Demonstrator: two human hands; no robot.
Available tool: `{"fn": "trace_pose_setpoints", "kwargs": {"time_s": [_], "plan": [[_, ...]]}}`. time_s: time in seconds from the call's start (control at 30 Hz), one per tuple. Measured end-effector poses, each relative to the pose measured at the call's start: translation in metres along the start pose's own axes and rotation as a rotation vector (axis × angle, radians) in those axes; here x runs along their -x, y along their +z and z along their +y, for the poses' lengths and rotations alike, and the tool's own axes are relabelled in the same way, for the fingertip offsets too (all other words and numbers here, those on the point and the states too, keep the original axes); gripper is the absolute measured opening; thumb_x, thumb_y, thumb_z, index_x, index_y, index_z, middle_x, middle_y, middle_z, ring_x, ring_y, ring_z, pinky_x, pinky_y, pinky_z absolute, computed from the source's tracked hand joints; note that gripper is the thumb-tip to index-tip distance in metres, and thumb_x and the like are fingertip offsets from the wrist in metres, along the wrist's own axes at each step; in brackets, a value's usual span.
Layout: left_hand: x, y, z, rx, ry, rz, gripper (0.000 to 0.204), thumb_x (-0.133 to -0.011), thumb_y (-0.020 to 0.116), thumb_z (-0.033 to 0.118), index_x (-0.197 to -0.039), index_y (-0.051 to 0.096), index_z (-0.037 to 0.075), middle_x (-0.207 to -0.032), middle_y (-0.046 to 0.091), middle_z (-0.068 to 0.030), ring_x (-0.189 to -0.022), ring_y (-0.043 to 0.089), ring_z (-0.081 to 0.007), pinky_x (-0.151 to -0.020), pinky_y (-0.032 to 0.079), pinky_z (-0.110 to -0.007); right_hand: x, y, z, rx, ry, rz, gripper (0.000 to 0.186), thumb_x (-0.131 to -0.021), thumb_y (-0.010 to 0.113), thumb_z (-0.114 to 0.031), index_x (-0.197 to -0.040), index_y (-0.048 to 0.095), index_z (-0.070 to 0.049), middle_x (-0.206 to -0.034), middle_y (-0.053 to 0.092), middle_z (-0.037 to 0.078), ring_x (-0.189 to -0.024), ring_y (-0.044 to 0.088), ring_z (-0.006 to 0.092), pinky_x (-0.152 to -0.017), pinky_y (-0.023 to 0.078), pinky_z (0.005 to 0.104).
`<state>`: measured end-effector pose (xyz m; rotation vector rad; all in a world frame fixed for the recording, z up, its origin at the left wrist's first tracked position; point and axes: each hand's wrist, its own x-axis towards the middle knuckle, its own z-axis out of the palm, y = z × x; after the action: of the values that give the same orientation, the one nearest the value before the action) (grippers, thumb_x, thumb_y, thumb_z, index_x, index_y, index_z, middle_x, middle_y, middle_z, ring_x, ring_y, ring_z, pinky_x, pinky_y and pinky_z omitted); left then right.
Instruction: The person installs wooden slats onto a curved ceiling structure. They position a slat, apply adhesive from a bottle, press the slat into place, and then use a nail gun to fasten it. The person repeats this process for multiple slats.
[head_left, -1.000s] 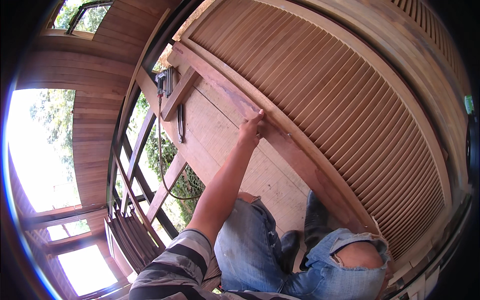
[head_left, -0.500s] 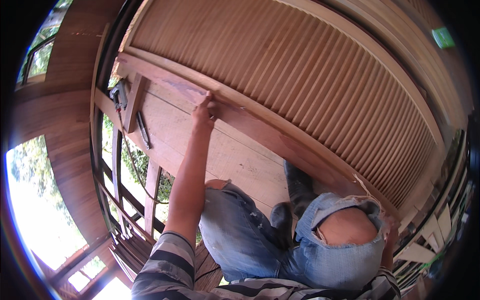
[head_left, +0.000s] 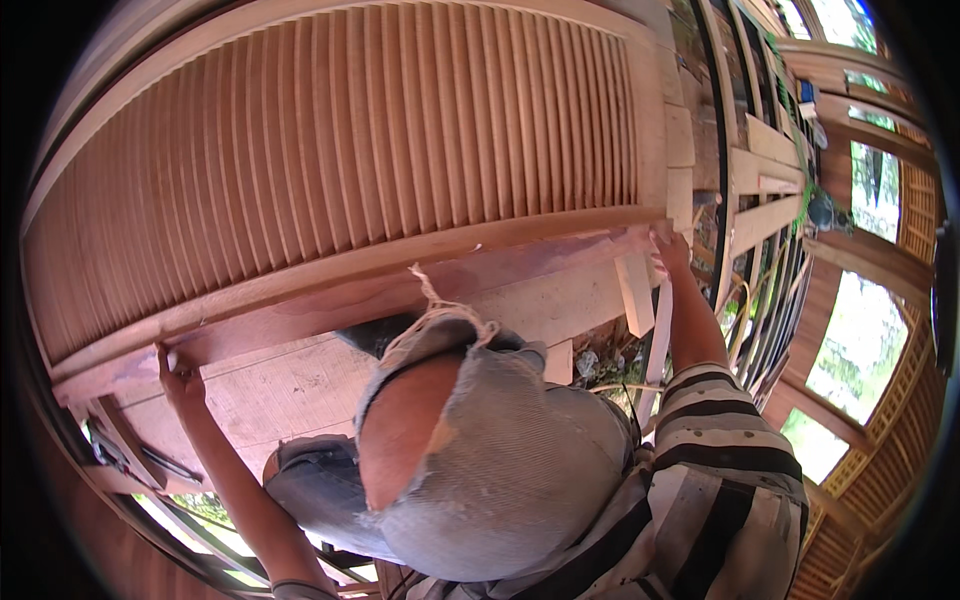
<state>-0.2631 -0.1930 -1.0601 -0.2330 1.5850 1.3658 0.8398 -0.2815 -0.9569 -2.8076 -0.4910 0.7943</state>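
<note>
A large slatted wooden panel [head_left: 370, 130] with a pale frame lies across the far side of my knees. Along its near side runs a reddish-brown wooden edge [head_left: 290, 318]; whether this is a separate board I cannot tell. My left hand [head_left: 181, 380] grips that edge near the panel's left end, the thumb side up against it. At the opposite end my right hand [head_left: 672, 254] is closed around the panel's near right corner, its fingers partly hidden. Pale frayed threads [head_left: 432, 308] from my torn jeans lie close to the edge.
Beneath the panel is a pale wooden board surface [head_left: 265, 392]. A short wood block [head_left: 634, 295] juts out near my right hand. Dark tools [head_left: 110, 450] lie at the lower left. Loose planks [head_left: 765, 225] and railings stand to the right, beside a drop with greenery below.
The view has swung right, so the panel sits more level and its right end shows. My right hand, mostly hidden before, now appears at that end. My left hand stays on the edge.
</note>
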Motion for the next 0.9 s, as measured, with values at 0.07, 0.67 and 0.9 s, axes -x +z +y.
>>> {"fn": "trace_pose_setpoints", "kwargs": {"time_s": [0.07, 0.67, 0.9], "plan": [[0.006, -0.005, 0.003, -0.029, 0.022, 0.024, 0.024, -0.097, 0.082, 0.032, -0.117, 0.081, 0.018, -0.095, 0.077, 0.0019, -0.075, 0.068, -0.0093, -0.069, 0.057, -0.025, 0.003, 0.007, -0.012, 0.010, 0.000, 0.012, 0.086, -0.090, 0.085, -0.052, -0.154, 0.046, -0.011, -0.122, 0.069, 0.011, -0.088, 0.075, 0.0292, -0.070, 0.063, 0.0465], [0.062, 0.059, -0.023, 0.014, 0.038, 0.142, 0.020, -0.095, 0.084, 0.033, -0.110, 0.079, 0.022, -0.076, 0.051, 0.0047, -0.067, 0.044, -0.0085, -0.069, 0.044, -0.029, -0.026, -0.003, 0.031, -0.072, 0.069, -0.070, 0.076, -0.095, 0.078, -0.050, -0.156, 0.044, -0.018, -0.138, 0.062, 0.012, -0.101, 0.073, 0.0403, -0.073, 0.062, 0.0512], [0.083, 0.043, -0.020, -0.063, 0.099, 0.114, 0.032, -0.100, 0.070, 0.030, -0.131, 0.075, 0.022, -0.098, 0.068, -0.0007, -0.079, 0.061, -0.0141, -0.071, 0.053, -0.036, -0.013, 0.005, -0.037, 0.385, -0.112, -0.092, 0.077, -0.094, 0.077, -0.049, -0.156, 0.049, -0.013, -0.138, 0.062, 0.021, -0.104, 0.072, 0.0447, -0.069, 0.062, 0.0547]]}}
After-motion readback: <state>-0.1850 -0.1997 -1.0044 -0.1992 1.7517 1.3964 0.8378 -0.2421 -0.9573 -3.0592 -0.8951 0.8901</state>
